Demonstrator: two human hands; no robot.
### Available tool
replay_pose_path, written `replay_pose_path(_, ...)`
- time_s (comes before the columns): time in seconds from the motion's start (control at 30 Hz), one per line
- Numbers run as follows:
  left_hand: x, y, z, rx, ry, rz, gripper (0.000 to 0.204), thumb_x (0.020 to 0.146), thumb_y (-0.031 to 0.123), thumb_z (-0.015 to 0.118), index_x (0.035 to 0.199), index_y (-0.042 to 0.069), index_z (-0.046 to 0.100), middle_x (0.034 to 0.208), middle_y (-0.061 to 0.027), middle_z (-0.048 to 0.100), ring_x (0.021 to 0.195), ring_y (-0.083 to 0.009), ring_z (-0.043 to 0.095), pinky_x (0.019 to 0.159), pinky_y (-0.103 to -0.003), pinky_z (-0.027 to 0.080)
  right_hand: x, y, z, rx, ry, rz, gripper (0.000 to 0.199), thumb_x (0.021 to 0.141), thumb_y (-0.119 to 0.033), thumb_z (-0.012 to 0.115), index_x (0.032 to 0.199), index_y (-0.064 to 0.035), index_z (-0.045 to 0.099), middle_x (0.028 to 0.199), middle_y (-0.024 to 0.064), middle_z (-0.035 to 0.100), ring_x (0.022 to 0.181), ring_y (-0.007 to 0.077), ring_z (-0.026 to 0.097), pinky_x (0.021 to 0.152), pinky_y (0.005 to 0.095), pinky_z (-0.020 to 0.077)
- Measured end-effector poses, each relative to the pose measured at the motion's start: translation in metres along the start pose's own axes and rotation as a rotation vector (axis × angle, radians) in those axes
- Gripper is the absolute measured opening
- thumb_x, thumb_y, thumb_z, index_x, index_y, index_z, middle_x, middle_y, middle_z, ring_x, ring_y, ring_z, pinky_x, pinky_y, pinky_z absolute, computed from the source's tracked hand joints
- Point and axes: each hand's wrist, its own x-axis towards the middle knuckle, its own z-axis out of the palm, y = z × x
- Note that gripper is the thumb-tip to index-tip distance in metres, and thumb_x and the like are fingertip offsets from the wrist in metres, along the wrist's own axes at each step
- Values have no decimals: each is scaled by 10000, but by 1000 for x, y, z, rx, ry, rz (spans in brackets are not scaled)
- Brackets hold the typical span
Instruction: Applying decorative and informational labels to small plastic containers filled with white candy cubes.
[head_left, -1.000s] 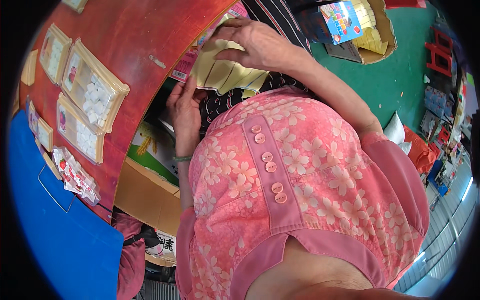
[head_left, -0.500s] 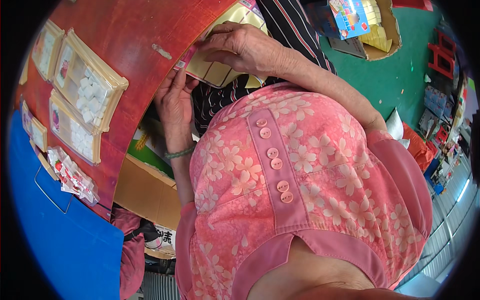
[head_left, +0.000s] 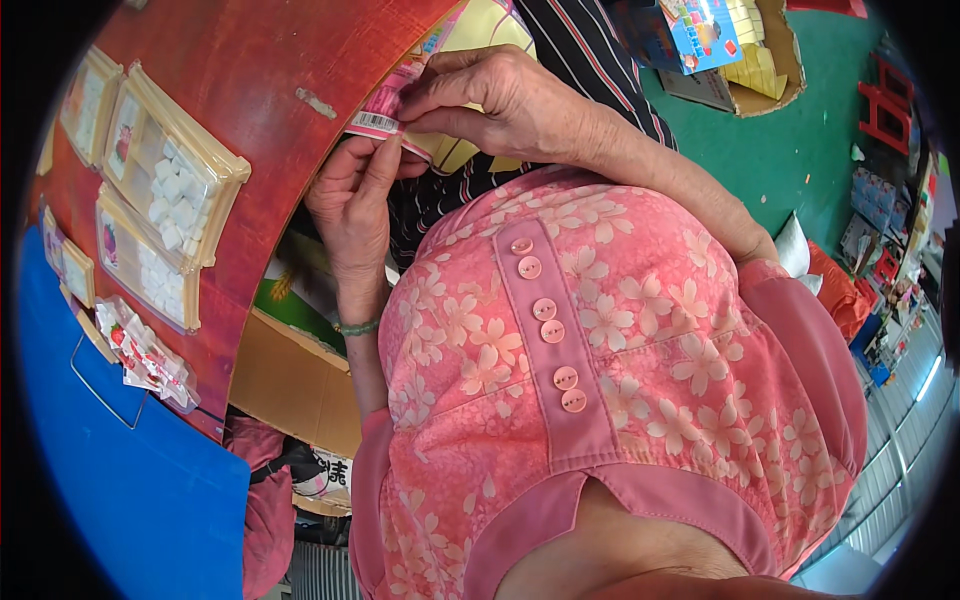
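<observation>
Across my lap lies a pink printed card (head_left: 376, 122) with a barcode strip along its near edge and a pale yellow sheet (head_left: 480, 32) with thin lines beside it. My left hand (head_left: 352, 195) pinches the card's near edge between thumb and fingers. From the other side my right hand (head_left: 490, 100) grips the card just above the barcode, with thumb and index finger together. Its fingers cover part of the card. Whether card and sheet are one piece, I cannot tell.
On the red table (head_left: 250, 90) at the left stand stacked clear-lidded trays (head_left: 175, 165) with white cubes. Small strawberry-printed packets (head_left: 145, 350) lie by its edge, near a blue panel (head_left: 140, 480). Cardboard boxes (head_left: 300, 380) sit below; another open carton (head_left: 775, 60) holds yellow sheets.
My right hand has closed down onto the card near its barcode edge. More of the pink printed face and the barcode now shows. My left hand stays about where it was.
</observation>
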Motion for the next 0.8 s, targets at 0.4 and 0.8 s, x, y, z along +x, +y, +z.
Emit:
replay_pose_path(0.4, -5, 15, 25, 236, 11, 101, 67, 913, 24, 603, 921, -34, 634, 794, -58, 661, 696, -102, 634, 653, -229, 537, -8, -6, -15, -28, 36, -82, 167, 804, -79, 669, 959, -21, 685, 922, 111, 672, 884, 280, 655, 782, 358, 531)
replay_pose_path(0.8, -6, 18, 38, 341, 62, 106, 61, 903, 5, 608, 897, -44, 644, 751, -46, 664, 656, -81, 623, 619, -218, 523, -10, -17, -20, -322, -8, -188, 272, 694, -22, 664, 964, -20, 629, 919, 99, 639, 876, 277, 642, 771, 352, 545)
